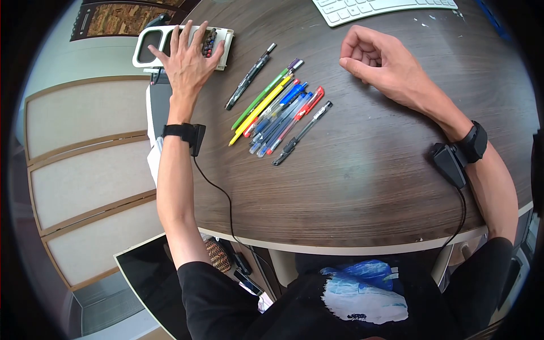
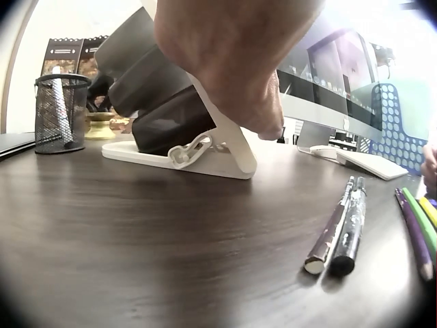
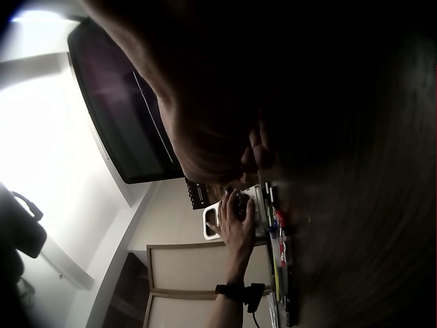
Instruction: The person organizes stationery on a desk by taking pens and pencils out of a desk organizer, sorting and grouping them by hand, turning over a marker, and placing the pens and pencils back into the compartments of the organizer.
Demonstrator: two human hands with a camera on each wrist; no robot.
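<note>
My left hand (image 1: 187, 59) lies over a white pen organizer (image 1: 228, 42) at the back left, its fingers spread. The left wrist view shows the organizer leaning on its base, with several dark cups (image 2: 171, 123) in it; the hand overlaps its upper edge and hides part of it. Small round dark and coloured tips (image 1: 208, 42) show in one compartment beside the index finger. On the desk to the right, my right hand (image 1: 385, 65) rests with loosely curled fingers, holding nothing. Between the hands lie several pens and pencils, among them a green pencil (image 1: 258, 101) and a red pen (image 1: 310, 103).
A white keyboard (image 1: 379, 8) sits at the back of the desk (image 1: 351, 187), before a monitor (image 2: 328, 102). A black mesh cup (image 2: 61, 113) stands beyond the organizer. Two dark pens (image 2: 349, 225) lie apart from the group. Cables run from both wrist cameras.
</note>
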